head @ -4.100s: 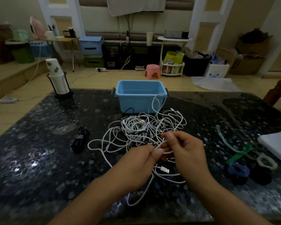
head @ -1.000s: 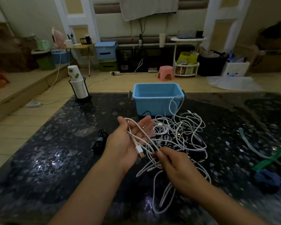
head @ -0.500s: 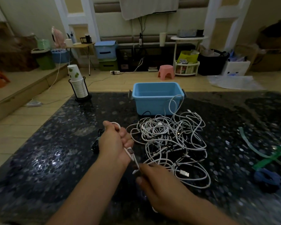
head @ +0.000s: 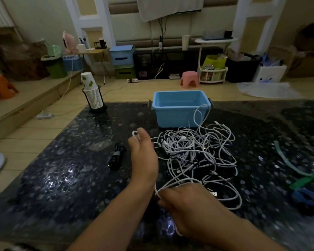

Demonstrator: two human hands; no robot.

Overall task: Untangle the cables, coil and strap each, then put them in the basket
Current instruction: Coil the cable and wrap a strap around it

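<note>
A tangle of white cables point(head: 198, 153) lies on the dark speckled table point(head: 62, 178), just in front of the empty light blue basket point(head: 179, 107). My left hand point(head: 143, 156) is raised left of the tangle, with a loop of white cable around its fingertips. My right hand point(head: 185, 205) is near the table's front edge and pinches the same white cable, which runs up into the tangle. A coiled, strapped black cable point(head: 116, 156) lies to the left of my left hand.
A stack of paper cups in a black holder point(head: 92, 95) stands at the table's far left corner. Green and blue straps point(head: 308, 178) lie at the right. The floor beyond holds stools, bins and shelves.
My left hand has risen and moved away from me with the cable looped on it. My right hand has slid along the cable toward the front edge, drawing a length out of the tangle.
</note>
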